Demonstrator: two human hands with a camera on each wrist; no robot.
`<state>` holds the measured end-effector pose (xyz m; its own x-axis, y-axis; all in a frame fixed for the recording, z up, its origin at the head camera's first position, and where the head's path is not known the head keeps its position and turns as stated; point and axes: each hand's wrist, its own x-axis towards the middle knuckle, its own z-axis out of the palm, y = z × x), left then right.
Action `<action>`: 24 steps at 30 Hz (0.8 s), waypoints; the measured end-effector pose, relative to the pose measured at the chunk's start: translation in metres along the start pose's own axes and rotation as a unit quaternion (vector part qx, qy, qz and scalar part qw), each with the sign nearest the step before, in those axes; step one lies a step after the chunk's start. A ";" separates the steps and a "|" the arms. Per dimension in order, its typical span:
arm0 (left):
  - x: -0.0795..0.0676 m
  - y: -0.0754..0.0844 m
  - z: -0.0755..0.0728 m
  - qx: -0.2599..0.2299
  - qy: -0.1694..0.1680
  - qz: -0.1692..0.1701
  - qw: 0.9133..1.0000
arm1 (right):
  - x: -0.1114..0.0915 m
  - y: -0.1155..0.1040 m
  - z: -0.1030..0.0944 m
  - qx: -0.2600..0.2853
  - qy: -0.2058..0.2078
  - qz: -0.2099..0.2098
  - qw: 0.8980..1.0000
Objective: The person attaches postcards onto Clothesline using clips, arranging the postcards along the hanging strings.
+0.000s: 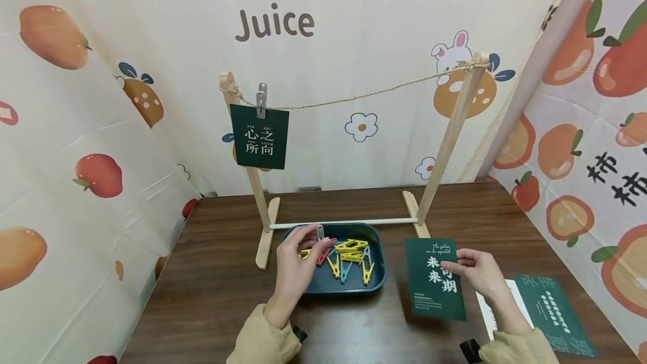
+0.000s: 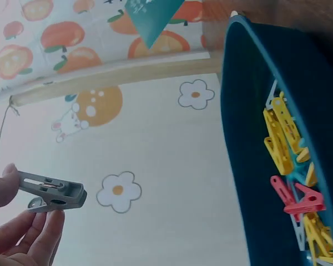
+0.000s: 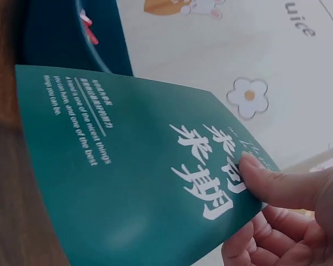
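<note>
fingers (image 2: 47, 238) of both hands are gripping, each set pinching something against the thumb. from the left, a hung card (image 1: 259, 159), dark green with white characters, dangles from a rope (image 1: 349, 98) under a grey clip (image 1: 261, 103), covering part of the left post (image 1: 256, 192). next comes the left hand (image 1: 293, 268), holding a grey peg (image 2: 53, 191) by its handle ends; from the head only a bit of the peg shows past the fingers, while the left wrist view gives it whole, lying sideways with its spring and an oval hole visible. that hand also hides the near left side of a dark blue tray (image 1: 320, 281), where loose pegs (image 1: 352, 247), yellow, pink, blue and pale, overlap too much to count surely. right of the tray, the right hand (image 1: 480, 274) holds a dark green card (image 1: 429, 296) up off the surface (image 1: 202, 274), thumb on the front over part of a big white character, other fingertips partly tucked behind. its small print blurs from the head but reads partly in english at the right wrist, where one corner is cut off. farthest right, a white sheet (image 1: 514, 291), partly covered by the right forearm, and another green card (image 1: 553, 313) lie on the surface.
</note>
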<state>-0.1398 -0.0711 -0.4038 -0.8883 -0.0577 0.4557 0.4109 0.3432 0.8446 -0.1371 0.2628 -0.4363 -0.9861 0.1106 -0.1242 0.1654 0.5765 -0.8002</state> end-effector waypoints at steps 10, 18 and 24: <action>0.012 0.045 -0.005 -0.037 -0.006 0.030 0.999 | 0.008 -0.026 0.000 0.033 -0.012 -0.042 0.999; 0.018 0.056 -0.006 -0.042 -0.005 0.041 0.998 | 0.016 -0.050 0.002 0.028 -0.016 -0.073 0.997; 0.026 0.063 -0.006 -0.043 -0.010 0.052 0.998 | 0.022 -0.066 0.005 0.036 -0.018 -0.094 0.995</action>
<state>-0.1354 -0.0569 -0.3370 -0.8438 -0.0077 0.5365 0.5156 0.2653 0.8147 -0.1695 0.2238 -0.3892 -0.9996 -0.0242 0.0125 -0.0233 0.5245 -0.8511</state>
